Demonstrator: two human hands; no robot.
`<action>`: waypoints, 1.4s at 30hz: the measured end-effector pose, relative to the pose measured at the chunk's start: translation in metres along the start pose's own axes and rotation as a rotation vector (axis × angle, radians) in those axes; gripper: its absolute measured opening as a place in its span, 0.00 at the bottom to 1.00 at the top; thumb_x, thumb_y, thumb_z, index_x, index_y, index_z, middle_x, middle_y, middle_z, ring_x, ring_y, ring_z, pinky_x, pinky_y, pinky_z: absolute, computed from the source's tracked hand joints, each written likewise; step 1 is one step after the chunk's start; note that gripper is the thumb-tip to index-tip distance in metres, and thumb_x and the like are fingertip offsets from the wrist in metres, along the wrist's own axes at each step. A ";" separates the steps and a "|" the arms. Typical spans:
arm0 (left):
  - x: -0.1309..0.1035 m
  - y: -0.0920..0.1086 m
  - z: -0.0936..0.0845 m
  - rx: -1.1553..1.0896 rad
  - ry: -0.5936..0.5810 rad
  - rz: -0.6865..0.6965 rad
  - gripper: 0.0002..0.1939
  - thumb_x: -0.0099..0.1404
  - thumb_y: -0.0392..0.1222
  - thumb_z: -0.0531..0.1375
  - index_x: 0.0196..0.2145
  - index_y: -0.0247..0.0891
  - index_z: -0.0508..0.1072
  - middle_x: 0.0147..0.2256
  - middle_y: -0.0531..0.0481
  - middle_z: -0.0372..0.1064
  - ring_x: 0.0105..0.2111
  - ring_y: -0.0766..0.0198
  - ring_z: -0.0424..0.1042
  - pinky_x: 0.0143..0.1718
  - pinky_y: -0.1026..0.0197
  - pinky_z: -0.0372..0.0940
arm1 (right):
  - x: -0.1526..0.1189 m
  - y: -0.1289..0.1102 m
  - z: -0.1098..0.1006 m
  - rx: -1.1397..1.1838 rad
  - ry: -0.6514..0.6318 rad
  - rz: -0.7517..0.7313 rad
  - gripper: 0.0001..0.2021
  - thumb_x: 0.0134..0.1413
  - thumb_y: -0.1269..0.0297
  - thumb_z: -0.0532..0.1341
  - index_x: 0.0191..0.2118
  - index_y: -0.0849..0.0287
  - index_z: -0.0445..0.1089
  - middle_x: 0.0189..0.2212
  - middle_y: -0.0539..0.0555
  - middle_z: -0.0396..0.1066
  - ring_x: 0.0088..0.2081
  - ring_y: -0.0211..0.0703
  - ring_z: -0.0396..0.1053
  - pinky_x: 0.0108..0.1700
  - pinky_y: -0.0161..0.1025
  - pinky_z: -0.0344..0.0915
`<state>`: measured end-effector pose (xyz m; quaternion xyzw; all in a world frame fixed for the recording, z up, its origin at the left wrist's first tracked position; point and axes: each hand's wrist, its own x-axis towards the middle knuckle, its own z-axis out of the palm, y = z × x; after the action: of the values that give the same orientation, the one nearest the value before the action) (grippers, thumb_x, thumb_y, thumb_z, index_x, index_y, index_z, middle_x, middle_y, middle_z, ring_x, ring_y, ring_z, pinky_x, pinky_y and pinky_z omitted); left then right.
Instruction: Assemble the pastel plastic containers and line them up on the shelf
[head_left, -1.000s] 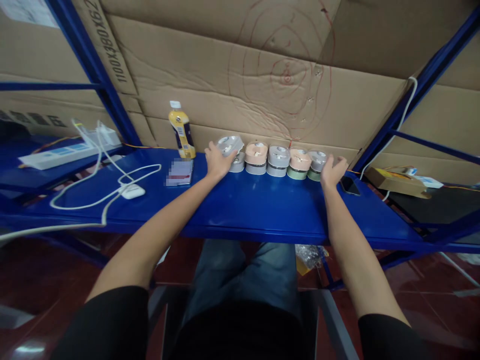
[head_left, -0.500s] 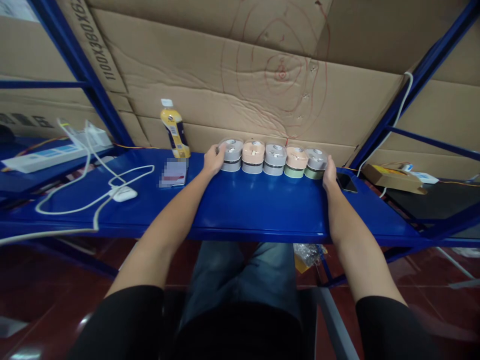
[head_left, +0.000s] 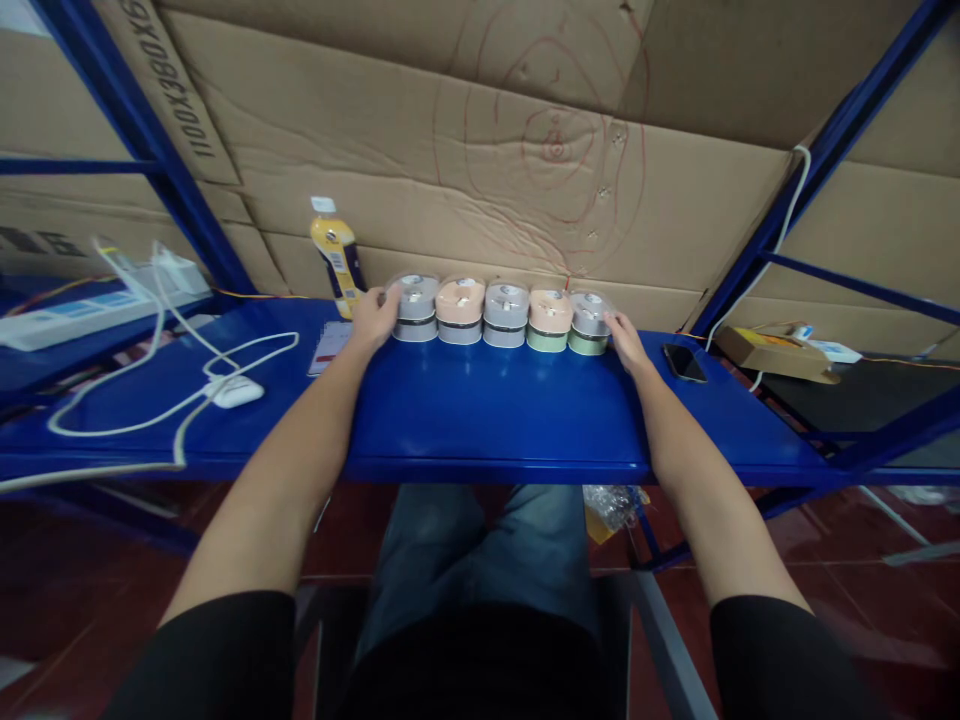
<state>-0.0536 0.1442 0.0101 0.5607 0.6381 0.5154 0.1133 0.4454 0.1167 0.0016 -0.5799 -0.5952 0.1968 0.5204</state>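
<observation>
Several small round-cornered tins stand in a row on the blue shelf [head_left: 495, 410], near the cardboard back. My left hand [head_left: 375, 316] is at the left end, its fingers against the grey tin [head_left: 415, 308]. Beside that tin is a pink-topped one [head_left: 460, 310], then another grey one [head_left: 505, 314]. Further right stand a pink tin with a green base [head_left: 549, 320] and a grey-topped tin with a green base [head_left: 589, 322]. My right hand [head_left: 624, 338] touches this last tin's right side, with its fingers extended.
A yellow bottle [head_left: 337, 258] stands behind my left hand, near a partly covered flat item [head_left: 328, 345]. A white cable with a white plug [head_left: 235, 390] lies at left. At right are a phone [head_left: 684, 362] and an open cardboard box [head_left: 776, 355].
The row of tins has shifted left along the shelf, together with both my hands. My left hand now covers part of the flat item, and the phone shows fully.
</observation>
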 end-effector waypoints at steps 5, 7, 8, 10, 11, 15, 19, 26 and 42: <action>0.001 -0.006 -0.015 0.024 0.058 -0.070 0.23 0.76 0.56 0.55 0.49 0.34 0.78 0.57 0.31 0.79 0.64 0.40 0.73 0.68 0.41 0.63 | -0.004 -0.008 0.020 -0.058 -0.013 -0.008 0.46 0.52 0.32 0.69 0.67 0.60 0.66 0.64 0.69 0.74 0.63 0.60 0.73 0.66 0.57 0.69; 0.001 -0.005 -0.016 0.005 0.062 -0.074 0.23 0.76 0.58 0.56 0.49 0.35 0.78 0.57 0.31 0.78 0.64 0.38 0.73 0.69 0.40 0.62 | -0.007 -0.013 0.028 -0.186 0.067 -0.028 0.53 0.46 0.35 0.73 0.71 0.63 0.61 0.67 0.74 0.69 0.67 0.66 0.69 0.69 0.62 0.66; 0.001 -0.005 -0.015 -0.007 0.061 -0.078 0.23 0.75 0.59 0.57 0.49 0.35 0.78 0.57 0.31 0.78 0.65 0.38 0.72 0.69 0.39 0.61 | -0.009 -0.016 0.032 -0.248 0.107 -0.040 0.57 0.44 0.36 0.75 0.73 0.64 0.58 0.69 0.76 0.66 0.69 0.70 0.67 0.70 0.65 0.64; 0.001 -0.004 -0.014 -0.027 0.061 -0.101 0.24 0.74 0.60 0.59 0.51 0.35 0.77 0.59 0.29 0.77 0.66 0.37 0.71 0.70 0.39 0.60 | -0.013 -0.024 0.039 -0.347 0.152 -0.051 0.60 0.43 0.39 0.77 0.75 0.65 0.53 0.69 0.79 0.63 0.71 0.77 0.63 0.70 0.70 0.61; 0.000 -0.005 -0.014 -0.035 0.066 -0.118 0.26 0.73 0.61 0.60 0.52 0.35 0.76 0.60 0.28 0.75 0.67 0.36 0.70 0.71 0.38 0.59 | -0.015 -0.028 0.042 -0.378 0.152 -0.047 0.60 0.44 0.41 0.77 0.76 0.65 0.52 0.69 0.80 0.63 0.70 0.79 0.63 0.70 0.72 0.61; 0.000 -0.006 -0.013 -0.043 0.103 -0.168 0.31 0.72 0.63 0.60 0.57 0.33 0.72 0.63 0.25 0.72 0.69 0.35 0.67 0.73 0.37 0.57 | -0.019 -0.039 0.047 -0.448 0.130 -0.034 0.57 0.49 0.44 0.74 0.76 0.69 0.50 0.66 0.81 0.67 0.67 0.81 0.67 0.68 0.73 0.62; -0.004 -0.001 -0.013 -0.007 0.137 -0.105 0.28 0.76 0.60 0.57 0.61 0.34 0.69 0.60 0.28 0.74 0.67 0.36 0.69 0.72 0.36 0.58 | -0.018 -0.041 0.045 -0.402 0.181 -0.007 0.54 0.46 0.49 0.74 0.74 0.66 0.54 0.65 0.78 0.70 0.66 0.79 0.69 0.68 0.71 0.64; -0.029 0.037 -0.019 0.065 0.310 0.242 0.23 0.75 0.53 0.59 0.60 0.36 0.69 0.61 0.31 0.69 0.67 0.40 0.65 0.72 0.39 0.59 | -0.009 -0.042 0.025 -0.220 0.334 0.131 0.50 0.45 0.50 0.74 0.72 0.61 0.59 0.64 0.73 0.72 0.65 0.71 0.72 0.66 0.63 0.69; -0.113 0.066 0.022 -0.388 -0.784 0.411 0.53 0.51 0.56 0.78 0.69 0.40 0.64 0.57 0.33 0.76 0.61 0.38 0.77 0.64 0.33 0.69 | -0.077 -0.094 0.048 0.098 -0.905 -0.288 0.48 0.41 0.51 0.78 0.69 0.53 0.65 0.59 0.59 0.76 0.58 0.61 0.76 0.64 0.59 0.72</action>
<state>0.0402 0.0516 0.0031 0.7959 0.3154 0.3862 0.3435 0.3421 0.0424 0.0321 -0.3223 -0.8263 0.3834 0.2575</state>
